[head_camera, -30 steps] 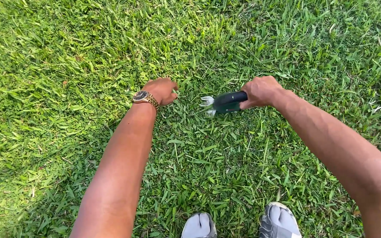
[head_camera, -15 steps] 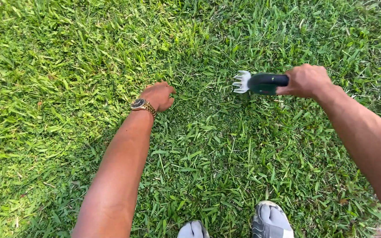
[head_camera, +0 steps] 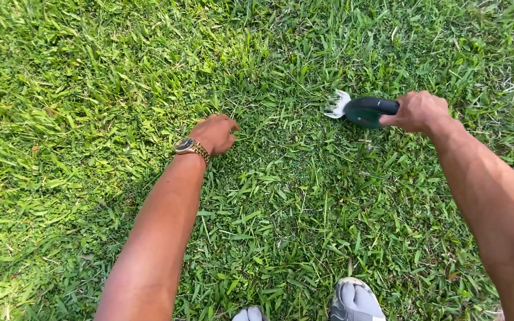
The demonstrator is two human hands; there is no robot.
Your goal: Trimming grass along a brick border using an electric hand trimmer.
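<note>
The right hand (head_camera: 419,111) has carried the trimmer (head_camera: 361,110) up and right, gripping its handle, teeth pointing left toward the loosely curled, empty left hand (head_camera: 214,133) on the grass (head_camera: 281,196).

No packages, labels, signs or screens visible; only grass all round

— Trimmer handle (head_camera: 382,107) buried in right hand (head_camera: 417,111); toothed blade (head_camera: 336,104) partly sunk in grass (head_camera: 90,89).
— Left hand (head_camera: 214,133) fingertips lost among blades. Shoes (head_camera: 352,300) cropped at bottom edge.
</note>
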